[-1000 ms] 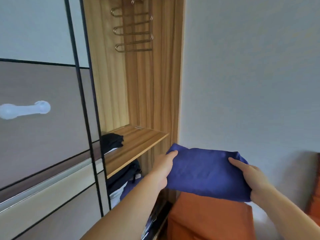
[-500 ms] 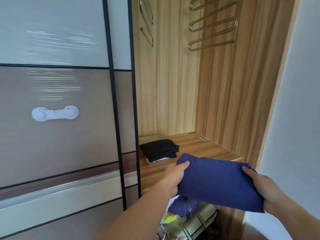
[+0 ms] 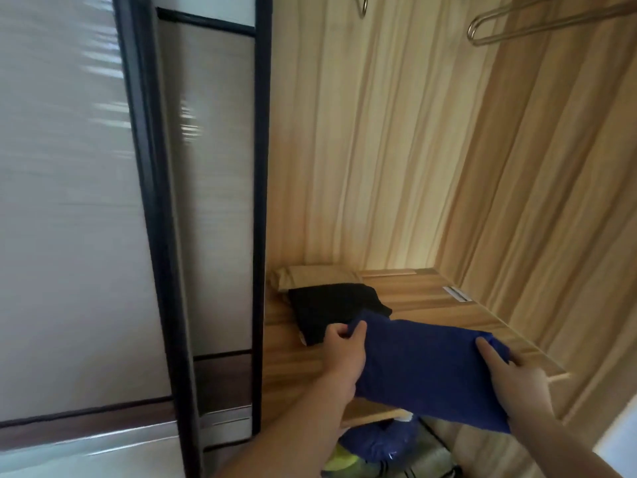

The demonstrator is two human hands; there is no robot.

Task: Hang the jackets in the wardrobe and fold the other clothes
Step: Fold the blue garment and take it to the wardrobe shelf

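I hold a folded blue garment (image 3: 424, 367) flat between both hands, just above the front of the wooden wardrobe shelf (image 3: 431, 305). My left hand (image 3: 341, 353) grips its left edge, thumb on top. My right hand (image 3: 513, 377) grips its right edge. A folded black garment (image 3: 331, 308) lies on the shelf behind my left hand, and the blue garment's far corner overlaps it. A tan folded item (image 3: 310, 276) lies behind the black one against the back wall.
The sliding wardrobe door (image 3: 193, 219) with its black frame stands at the left. Metal hangers (image 3: 537, 22) hang at the top right. Below the shelf lie blue and yellow items (image 3: 365, 446). The right half of the shelf is bare wood.
I have moved closer to the wardrobe and carried the blue garment forward over the shelf, up to the black garment. Both hands keep their hold.
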